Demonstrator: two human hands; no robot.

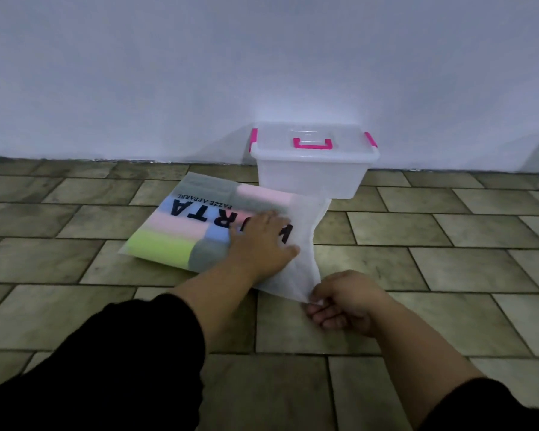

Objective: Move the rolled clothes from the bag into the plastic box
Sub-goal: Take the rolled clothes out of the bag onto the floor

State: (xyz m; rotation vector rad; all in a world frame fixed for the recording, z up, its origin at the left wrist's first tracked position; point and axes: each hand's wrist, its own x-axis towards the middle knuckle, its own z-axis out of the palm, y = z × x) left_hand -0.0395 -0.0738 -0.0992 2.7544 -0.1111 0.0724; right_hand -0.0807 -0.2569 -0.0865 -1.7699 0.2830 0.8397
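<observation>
A translucent white bag (305,219) with black lettering lies flat on the tiled floor. Several rolled clothes (162,245) in yellow, pink, blue and grey show through it. My left hand (262,241) rests flat on top of the bag, fingers spread, near its right end. The bag's empty open end trails toward me, and my right hand (343,301) pinches its corner. Behind the bag, against the wall, stands a clear plastic box (311,178) with its lid shut, a pink handle and pink side clips.
The floor (417,275) is olive-green rectangular tiles. A plain white wall (262,73) runs along the back, right behind the box. My black sleeves fill the bottom of the view.
</observation>
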